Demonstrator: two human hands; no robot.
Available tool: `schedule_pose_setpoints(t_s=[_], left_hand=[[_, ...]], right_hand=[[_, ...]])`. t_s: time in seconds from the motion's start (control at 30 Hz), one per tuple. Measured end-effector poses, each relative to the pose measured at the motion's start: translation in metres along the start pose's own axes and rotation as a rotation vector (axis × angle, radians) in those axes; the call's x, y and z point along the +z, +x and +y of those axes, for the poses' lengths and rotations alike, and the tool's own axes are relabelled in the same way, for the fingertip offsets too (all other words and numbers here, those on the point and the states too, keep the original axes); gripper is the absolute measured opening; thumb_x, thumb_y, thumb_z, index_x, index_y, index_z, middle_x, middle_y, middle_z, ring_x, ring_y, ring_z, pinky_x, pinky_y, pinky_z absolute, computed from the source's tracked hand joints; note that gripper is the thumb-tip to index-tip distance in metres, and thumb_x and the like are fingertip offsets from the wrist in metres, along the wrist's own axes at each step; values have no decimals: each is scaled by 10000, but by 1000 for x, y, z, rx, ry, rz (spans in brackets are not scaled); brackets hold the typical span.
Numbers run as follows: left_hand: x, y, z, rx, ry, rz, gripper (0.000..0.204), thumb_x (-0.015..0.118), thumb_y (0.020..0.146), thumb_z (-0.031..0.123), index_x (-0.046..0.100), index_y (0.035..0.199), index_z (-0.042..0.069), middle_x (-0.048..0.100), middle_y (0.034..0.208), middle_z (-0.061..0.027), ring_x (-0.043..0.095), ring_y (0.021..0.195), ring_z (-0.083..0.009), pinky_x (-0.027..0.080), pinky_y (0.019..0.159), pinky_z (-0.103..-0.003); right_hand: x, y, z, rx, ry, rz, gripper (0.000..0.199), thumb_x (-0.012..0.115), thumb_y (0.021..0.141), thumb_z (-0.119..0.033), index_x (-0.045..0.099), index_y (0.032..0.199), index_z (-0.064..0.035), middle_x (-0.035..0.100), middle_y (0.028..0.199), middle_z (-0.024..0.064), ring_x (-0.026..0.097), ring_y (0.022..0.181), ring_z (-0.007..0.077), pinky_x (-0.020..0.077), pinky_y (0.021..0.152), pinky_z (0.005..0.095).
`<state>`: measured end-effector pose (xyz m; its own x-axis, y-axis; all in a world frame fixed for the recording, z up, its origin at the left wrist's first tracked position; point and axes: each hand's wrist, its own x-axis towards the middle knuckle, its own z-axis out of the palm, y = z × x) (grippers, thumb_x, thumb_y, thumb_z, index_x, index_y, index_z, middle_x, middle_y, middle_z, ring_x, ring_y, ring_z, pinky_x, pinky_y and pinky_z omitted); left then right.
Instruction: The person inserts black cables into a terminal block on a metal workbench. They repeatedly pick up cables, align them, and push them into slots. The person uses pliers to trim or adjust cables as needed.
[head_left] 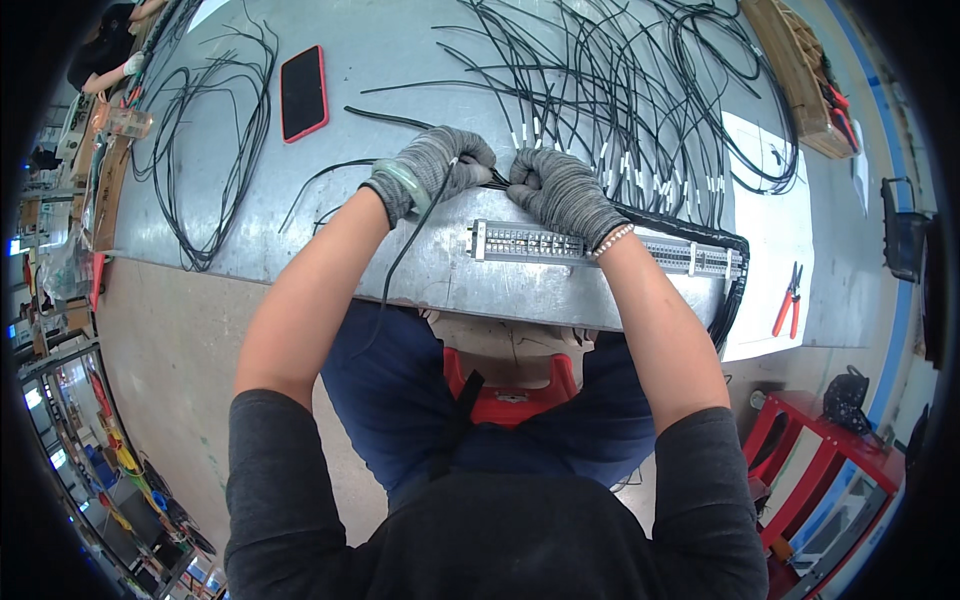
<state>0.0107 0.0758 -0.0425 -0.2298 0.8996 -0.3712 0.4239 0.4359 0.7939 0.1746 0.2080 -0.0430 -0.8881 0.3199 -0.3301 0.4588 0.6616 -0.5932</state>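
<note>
Both my hands wear grey knit gloves and meet close together over the metal table. My left hand is closed around black cables, and one loose cable hangs down from it past the table's front edge. Just to the right, my right hand grips the same black bundle with curled fingers. Beneath my right wrist lies a long terminal block strip. A black cable harness runs along behind the strip and bends down at its right end. Many of its branches carry white labels.
A red-edged phone and coiled black cables lie at left. Red-handled pliers rest on white paper at right. A wooden box stands far right, a red cart below. Another person works at far left.
</note>
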Motion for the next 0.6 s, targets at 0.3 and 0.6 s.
schedule_pose_setpoints(t_s=[0.3, 0.6], left_hand=[[28, -9, 17, -278, -533, 246, 258, 637, 899, 209, 660, 1076, 23, 672, 903, -70, 640, 777, -136, 550, 718, -276], [40, 24, 40, -275, -28, 281, 252, 617, 902, 256, 669, 1024, 42, 679, 801, -89, 634, 647, -127, 535, 648, -280]], right_hand=[[-1, -2, 0, 11, 66, 17, 166, 701, 782, -243, 655, 855, -102, 661, 811, 91, 642, 784, 249, 507, 755, 373], [0, 0, -2, 28, 29, 37, 217, 743, 768, -245, 688, 896, -78, 670, 803, 93, 638, 763, 209, 504, 767, 334]])
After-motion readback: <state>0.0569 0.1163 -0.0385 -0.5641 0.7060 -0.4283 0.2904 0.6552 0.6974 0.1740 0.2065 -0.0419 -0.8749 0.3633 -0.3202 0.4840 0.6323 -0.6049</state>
